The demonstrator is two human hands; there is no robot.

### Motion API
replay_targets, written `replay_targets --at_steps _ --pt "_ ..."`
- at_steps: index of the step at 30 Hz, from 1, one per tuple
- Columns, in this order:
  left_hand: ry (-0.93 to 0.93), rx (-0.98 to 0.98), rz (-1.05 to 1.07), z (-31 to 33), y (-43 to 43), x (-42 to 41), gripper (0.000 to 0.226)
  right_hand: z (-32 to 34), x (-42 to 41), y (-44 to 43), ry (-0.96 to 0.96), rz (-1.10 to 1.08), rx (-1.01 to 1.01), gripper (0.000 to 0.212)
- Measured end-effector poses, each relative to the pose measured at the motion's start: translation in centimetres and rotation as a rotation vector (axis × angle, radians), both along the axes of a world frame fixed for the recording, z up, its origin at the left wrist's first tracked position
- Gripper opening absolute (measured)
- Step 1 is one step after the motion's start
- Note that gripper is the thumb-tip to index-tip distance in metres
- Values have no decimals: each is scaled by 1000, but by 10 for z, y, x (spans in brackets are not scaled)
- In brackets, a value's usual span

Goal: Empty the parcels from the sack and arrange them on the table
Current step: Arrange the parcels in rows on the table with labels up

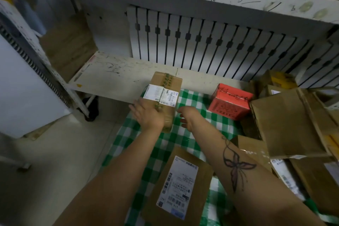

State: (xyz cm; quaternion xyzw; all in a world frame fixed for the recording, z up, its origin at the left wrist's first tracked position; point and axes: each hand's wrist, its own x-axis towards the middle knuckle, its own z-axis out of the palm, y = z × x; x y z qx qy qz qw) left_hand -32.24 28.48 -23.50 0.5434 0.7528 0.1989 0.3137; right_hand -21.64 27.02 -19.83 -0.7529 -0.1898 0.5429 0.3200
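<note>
**Left hand steadying a taped carton at the head of the checked cloth**

The left hand (146, 113) is lying flat, fingers spread, on the near end of the taped brown carton (163, 97); nothing is being pinched. The right hand (187, 117) is hovering just beside the carton's right flank, fingers loosely open and holding nothing, though whether it is touching the cardboard cannot be told.

Largest to smallest: the green-and-white checked cloth (139, 145) is covering the table and carrying the parcels. A heap of flattened and stacked cartons (286, 126) is crowding its right side. A flat brown parcel (179, 185) with a printed label is lying nearest the viewer, between the forearms. The taped carton is sitting at the far end, partly over the white bench (113, 77). The red box (231, 101) is standing apart to its right. No sack can be made out with confidence.

Risk, as a judgement: the carton is bridging cloth and bench, so a push from the flat palm alone could be tipping or skewing it; the smooth cloth may also be sliding beneath it, dragging the near parcel off line.
</note>
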Motion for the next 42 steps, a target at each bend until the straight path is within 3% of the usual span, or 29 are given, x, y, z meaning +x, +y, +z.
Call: replay_targets --at_steps 4,9,11,17,21,27,30,33,37,39,42 --pt "47 162 -289 15 -6 38 79 22 35 5 -206 58 55 40" --pt "-40 159 -470 27 -12 93 80 32 83 -4 -315 43 119 17" --pt "-72 117 -509 26 -17 115 81 37 108 -12 -330 33 126 24" --pt "-111 34 -541 11 -18 157 81 29 162 -14 -501 137 98 52" --pt "-87 18 -534 0 -3 176 77 10 185 -7 -603 197 91 56" --pt "-161 -9 -445 -13 16 201 61 -16 198 10 -761 530 -20 65" --pt "-137 23 -415 -15 22 206 49 -20 200 8 -824 458 75 50" --pt "-178 6 -380 -20 28 207 55 -19 200 5 -920 419 162 43" --pt "-358 -88 -333 -22 30 207 35 -20 203 1 -1090 621 18 86" --pt "-438 -98 -281 -21 26 205 35 -24 204 -1 -1177 720 -72 108" --pt "-484 -76 -230 -22 18 201 39 -30 205 -3 -1198 779 -83 107"
